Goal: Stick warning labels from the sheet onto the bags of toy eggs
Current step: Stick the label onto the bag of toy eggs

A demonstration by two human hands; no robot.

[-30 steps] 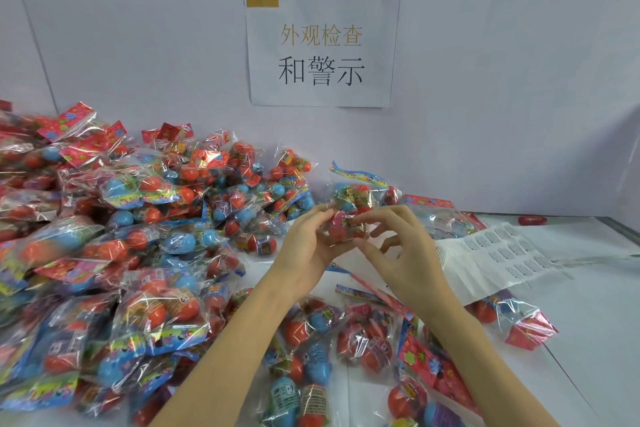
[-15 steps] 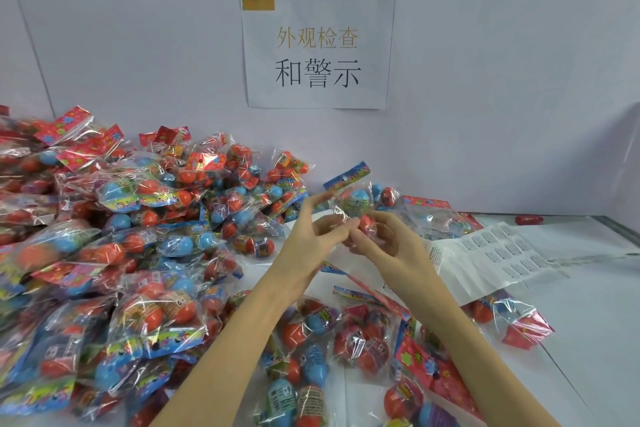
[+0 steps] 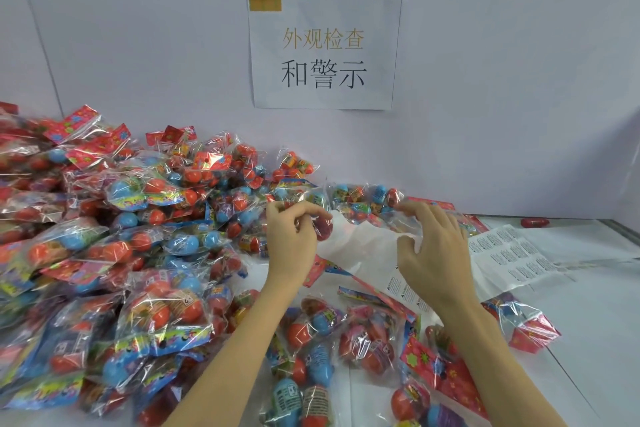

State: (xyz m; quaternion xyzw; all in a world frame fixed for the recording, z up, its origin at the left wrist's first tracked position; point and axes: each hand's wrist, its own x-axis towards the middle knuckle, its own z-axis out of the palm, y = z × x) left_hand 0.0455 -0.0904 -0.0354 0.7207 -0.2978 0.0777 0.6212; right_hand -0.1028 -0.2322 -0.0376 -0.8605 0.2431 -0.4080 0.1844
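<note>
Left hand (image 3: 294, 239) is curled around a red toy egg (image 3: 323, 227), mostly hidden by its fingers. Right hand (image 3: 433, 246) hovers loose-fingered, empty, over the label sheet (image 3: 509, 253) on the worktop (image 3: 588, 305). Bags (image 3: 104, 253) heaped left, partly cut off.

a large heap of bags of toy eggs (image 3: 114, 253) fills the left of the table (image 3: 595, 322), reaching back to the wall (image 3: 485, 80), where a paper sign (image 3: 325, 52) hangs above the centre. the label sheet (image 3: 512, 255) lies flat at right, behind a smaller cluster of bags (image 3: 346, 340) at front centre. the left hand (image 3: 294, 239) and right hand (image 3: 436, 253) hang side by side between heap and sheet, and a lone egg (image 3: 535, 222) lies at the far right by the wall.
</note>
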